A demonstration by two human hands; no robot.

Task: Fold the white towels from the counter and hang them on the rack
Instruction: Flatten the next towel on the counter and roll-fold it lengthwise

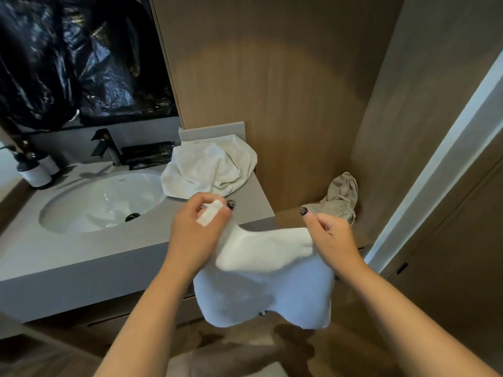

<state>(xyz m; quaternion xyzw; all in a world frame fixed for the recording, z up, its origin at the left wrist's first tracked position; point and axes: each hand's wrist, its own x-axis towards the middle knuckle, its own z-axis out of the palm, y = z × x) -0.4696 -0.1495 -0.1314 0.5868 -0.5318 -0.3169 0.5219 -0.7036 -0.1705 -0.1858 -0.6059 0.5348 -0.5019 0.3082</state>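
A small white towel [266, 270] hangs in the air in front of the counter, held between both hands. My left hand [198, 229] pinches its left corner, with a white label showing between the fingers. My right hand [330, 235] grips the right corner, fingers curled. The top edge of the towel is stretched between the hands and the rest droops below. A second white towel [209, 164] lies crumpled on the grey counter [81, 248], to the right of the sink. No rack is in view.
An oval white sink [103, 200] with a black tap [104, 145] is set in the counter. Dispenser bottles [35, 170] stand at the far left. A beige drawstring bag [340, 197] lies on a lower wooden ledge at right. Wooden walls close in behind and to the right.
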